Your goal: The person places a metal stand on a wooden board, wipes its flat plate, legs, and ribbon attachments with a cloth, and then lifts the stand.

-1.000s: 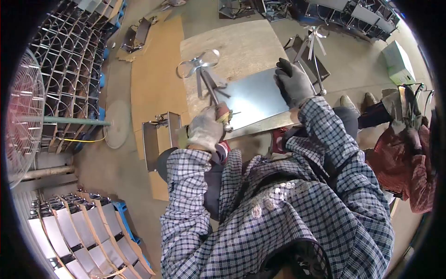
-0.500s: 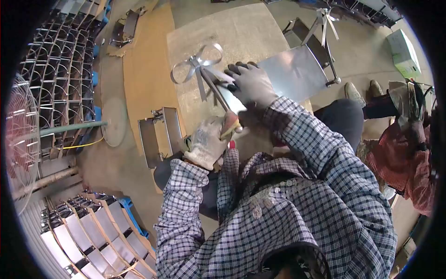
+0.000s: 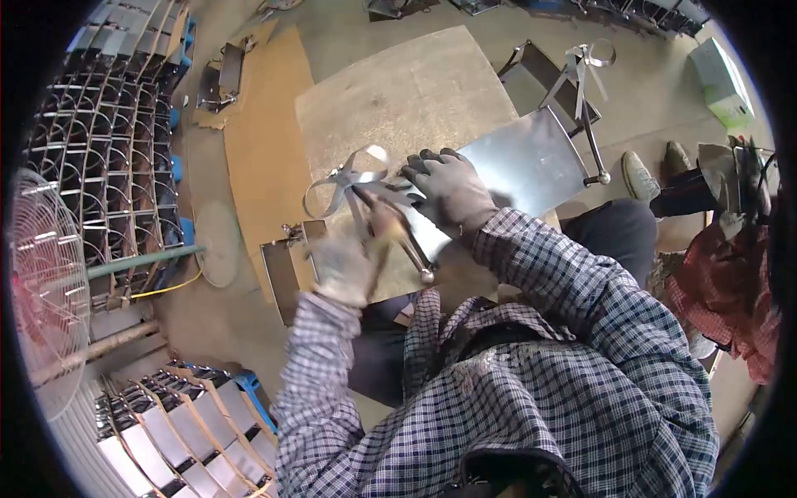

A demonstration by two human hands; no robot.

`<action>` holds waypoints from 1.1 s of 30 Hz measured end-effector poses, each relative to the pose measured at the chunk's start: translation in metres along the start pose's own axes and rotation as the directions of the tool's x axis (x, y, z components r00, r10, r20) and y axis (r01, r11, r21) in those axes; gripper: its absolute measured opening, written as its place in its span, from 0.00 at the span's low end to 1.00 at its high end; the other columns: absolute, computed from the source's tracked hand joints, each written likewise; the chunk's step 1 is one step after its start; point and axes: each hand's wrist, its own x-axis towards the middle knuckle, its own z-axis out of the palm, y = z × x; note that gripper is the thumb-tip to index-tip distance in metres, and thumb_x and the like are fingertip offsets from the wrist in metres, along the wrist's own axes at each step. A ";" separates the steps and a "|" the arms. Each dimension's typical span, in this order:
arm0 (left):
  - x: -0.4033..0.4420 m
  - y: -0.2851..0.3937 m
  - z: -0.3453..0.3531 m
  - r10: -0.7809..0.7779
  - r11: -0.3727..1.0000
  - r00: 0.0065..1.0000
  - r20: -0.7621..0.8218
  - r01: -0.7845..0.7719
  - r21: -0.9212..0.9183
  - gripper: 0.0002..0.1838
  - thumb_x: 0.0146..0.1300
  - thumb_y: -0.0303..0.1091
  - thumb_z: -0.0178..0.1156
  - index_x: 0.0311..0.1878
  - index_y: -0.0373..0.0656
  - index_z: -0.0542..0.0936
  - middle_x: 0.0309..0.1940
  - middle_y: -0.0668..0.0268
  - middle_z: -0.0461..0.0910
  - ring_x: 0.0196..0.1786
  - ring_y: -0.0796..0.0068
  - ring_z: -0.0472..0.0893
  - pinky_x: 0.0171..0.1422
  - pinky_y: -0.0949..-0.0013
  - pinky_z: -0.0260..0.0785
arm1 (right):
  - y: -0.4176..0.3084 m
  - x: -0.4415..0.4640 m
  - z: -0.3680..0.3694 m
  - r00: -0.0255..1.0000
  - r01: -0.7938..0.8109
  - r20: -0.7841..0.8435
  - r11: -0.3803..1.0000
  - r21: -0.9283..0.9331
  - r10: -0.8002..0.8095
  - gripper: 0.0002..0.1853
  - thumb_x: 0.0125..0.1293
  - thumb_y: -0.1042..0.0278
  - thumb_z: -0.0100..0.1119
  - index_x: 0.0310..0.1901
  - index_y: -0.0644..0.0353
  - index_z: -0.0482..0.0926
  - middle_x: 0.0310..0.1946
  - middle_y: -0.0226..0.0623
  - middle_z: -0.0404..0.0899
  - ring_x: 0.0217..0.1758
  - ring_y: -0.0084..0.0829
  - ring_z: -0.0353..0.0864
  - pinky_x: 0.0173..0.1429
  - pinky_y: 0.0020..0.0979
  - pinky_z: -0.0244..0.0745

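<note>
A shiny sheet-metal panel (image 3: 531,162) lies on the board, with a dark metal bar (image 3: 408,236) along its left edge that ends in a ball knob. My right hand (image 3: 457,191), in a grey-coated glove, lies flat on the panel beside that bar, fingers stretched out. Motion smears my gloved left hand (image 3: 342,267); it appears closed on a folded reddish-tan pad (image 3: 383,222) held against the bar. What the pad is made of cannot be made out. Looped flat metal strips (image 3: 344,178) stick out past the bar's far end.
A worn board (image 3: 390,91) and cardboard (image 3: 266,124) carry the work. More metal frames stand at the board's left (image 3: 282,266) and right (image 3: 540,70). Stacked frames (image 3: 116,141) and a fan (image 3: 50,290) are at left. Another person's shoes (image 3: 639,176) are at right.
My left hand has slid with the pad from the bar's near knob toward its far end, uncovering the knob. My right hand stays on the panel. The view has shifted slightly.
</note>
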 end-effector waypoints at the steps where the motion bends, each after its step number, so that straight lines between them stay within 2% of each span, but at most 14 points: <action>1: -0.022 0.012 0.010 0.065 0.986 0.996 0.060 -0.074 0.147 0.20 0.63 0.53 0.62 0.46 0.46 0.81 0.39 0.58 0.83 0.39 0.57 0.84 0.40 0.51 0.77 | 0.002 -0.001 0.001 0.999 0.034 -0.025 0.998 -0.048 -0.035 0.19 0.61 0.55 0.61 0.52 0.51 0.83 0.49 0.34 0.82 0.59 0.35 0.78 0.64 0.36 0.70; 3: -0.047 0.012 0.035 0.038 0.998 0.983 0.180 -0.046 0.041 0.22 0.64 0.53 0.61 0.50 0.46 0.80 0.44 0.55 0.82 0.47 0.52 0.81 0.48 0.43 0.71 | 0.000 -0.005 -0.013 0.998 0.035 -0.055 0.999 0.008 -0.035 0.19 0.61 0.54 0.61 0.51 0.52 0.83 0.49 0.35 0.82 0.58 0.35 0.79 0.64 0.37 0.70; 5: -0.063 -0.002 0.045 -0.115 0.930 0.867 0.486 0.266 -0.253 0.23 0.65 0.52 0.61 0.54 0.45 0.80 0.52 0.48 0.79 0.60 0.40 0.74 0.63 0.30 0.59 | -0.002 -0.008 -0.018 0.999 0.032 -0.027 0.999 0.022 -0.032 0.19 0.62 0.53 0.60 0.50 0.53 0.83 0.47 0.36 0.82 0.56 0.36 0.80 0.64 0.37 0.70; 7: -0.013 -0.007 0.000 0.240 0.950 0.963 0.126 -0.260 0.175 0.16 0.61 0.41 0.63 0.50 0.46 0.79 0.40 0.62 0.82 0.40 0.60 0.84 0.37 0.58 0.76 | 0.000 -0.004 -0.006 0.996 0.041 -0.073 0.999 -0.029 -0.043 0.19 0.63 0.53 0.60 0.50 0.54 0.83 0.46 0.36 0.82 0.55 0.37 0.80 0.63 0.37 0.71; 13: 0.039 -0.041 -0.011 -0.145 0.929 0.984 -0.099 0.102 -0.355 0.14 0.61 0.45 0.66 0.40 0.44 0.82 0.32 0.60 0.83 0.33 0.55 0.84 0.35 0.55 0.76 | 0.001 -0.003 0.002 0.992 0.063 -0.109 0.998 -0.030 -0.066 0.21 0.64 0.52 0.59 0.54 0.52 0.81 0.46 0.34 0.82 0.57 0.37 0.79 0.60 0.36 0.73; 17: -0.002 -0.004 0.001 0.029 0.999 0.999 0.025 -0.029 0.028 0.17 0.59 0.46 0.66 0.46 0.46 0.81 0.36 0.60 0.83 0.40 0.55 0.82 0.43 0.54 0.74 | -0.002 -0.003 -0.001 0.999 0.041 -0.014 0.998 0.047 -0.040 0.26 0.61 0.54 0.63 0.60 0.55 0.78 0.56 0.35 0.80 0.60 0.37 0.77 0.68 0.37 0.68; 21: -0.074 -0.012 0.068 -0.054 0.955 0.974 0.220 0.114 -0.272 0.23 0.54 0.44 0.67 0.53 0.49 0.78 0.43 0.62 0.81 0.49 0.59 0.81 0.55 0.55 0.74 | -0.001 -0.005 -0.001 0.997 0.052 0.054 0.998 -0.022 -0.051 0.28 0.59 0.54 0.64 0.61 0.53 0.78 0.60 0.36 0.78 0.65 0.37 0.74 0.69 0.37 0.67; 23: -0.024 -0.004 0.001 0.210 0.973 0.974 0.085 -0.217 0.078 0.19 0.56 0.41 0.65 0.50 0.48 0.78 0.37 0.59 0.82 0.43 0.55 0.82 0.48 0.54 0.76 | 0.004 0.002 0.006 0.998 0.045 -0.036 0.998 -0.036 -0.046 0.20 0.63 0.54 0.60 0.55 0.52 0.81 0.52 0.35 0.81 0.61 0.36 0.77 0.66 0.36 0.69; 24: -0.002 -0.016 -0.005 0.101 0.981 0.979 0.180 -0.128 0.147 0.16 0.58 0.40 0.64 0.49 0.48 0.78 0.35 0.59 0.82 0.40 0.53 0.82 0.44 0.53 0.76 | 0.003 0.002 0.007 0.996 0.043 -0.082 0.998 -0.042 -0.046 0.17 0.65 0.54 0.58 0.51 0.52 0.83 0.49 0.34 0.82 0.58 0.36 0.78 0.64 0.36 0.70; 26: 0.030 -0.066 -0.007 -0.268 0.810 0.925 0.269 0.367 -0.458 0.11 0.63 0.41 0.63 0.44 0.47 0.80 0.32 0.59 0.82 0.35 0.51 0.83 0.38 0.53 0.75 | -0.004 -0.005 -0.001 0.987 0.084 -0.130 0.995 -0.056 -0.091 0.19 0.63 0.53 0.60 0.52 0.53 0.83 0.50 0.33 0.82 0.58 0.35 0.78 0.64 0.34 0.70; 28: 0.043 -0.081 -0.003 -0.365 0.598 0.924 0.113 0.326 -0.732 0.11 0.64 0.44 0.63 0.40 0.47 0.82 0.31 0.58 0.82 0.31 0.52 0.82 0.34 0.54 0.75 | -0.002 -0.001 0.000 0.984 0.067 -0.164 0.997 -0.037 -0.072 0.20 0.63 0.53 0.61 0.53 0.52 0.83 0.51 0.32 0.82 0.59 0.34 0.78 0.64 0.34 0.69; 29: 0.044 -0.080 0.001 -0.158 0.916 0.977 -0.145 0.090 -0.390 0.12 0.64 0.46 0.64 0.39 0.47 0.82 0.31 0.57 0.82 0.29 0.52 0.82 0.32 0.54 0.74 | -0.002 0.000 0.000 0.999 0.016 -0.041 0.998 -0.057 -0.018 0.21 0.62 0.53 0.61 0.55 0.50 0.82 0.53 0.33 0.81 0.59 0.34 0.77 0.65 0.35 0.69; 30: 0.043 -0.075 0.005 -0.030 0.983 0.963 -0.267 -0.020 -0.183 0.13 0.65 0.45 0.63 0.43 0.45 0.81 0.34 0.57 0.82 0.33 0.52 0.82 0.39 0.53 0.72 | -0.001 -0.001 -0.001 0.997 0.027 -0.066 0.999 -0.033 -0.029 0.21 0.62 0.53 0.61 0.56 0.50 0.82 0.53 0.33 0.81 0.59 0.35 0.77 0.65 0.35 0.69; 33: -0.016 -0.026 0.033 0.252 0.907 0.966 0.062 -0.258 0.332 0.19 0.66 0.44 0.59 0.55 0.42 0.77 0.44 0.55 0.82 0.45 0.54 0.82 0.59 0.48 0.67 | -0.002 -0.004 0.000 0.995 0.008 -0.101 0.999 0.038 -0.004 0.22 0.63 0.53 0.61 0.57 0.50 0.82 0.55 0.33 0.81 0.59 0.37 0.78 0.65 0.37 0.71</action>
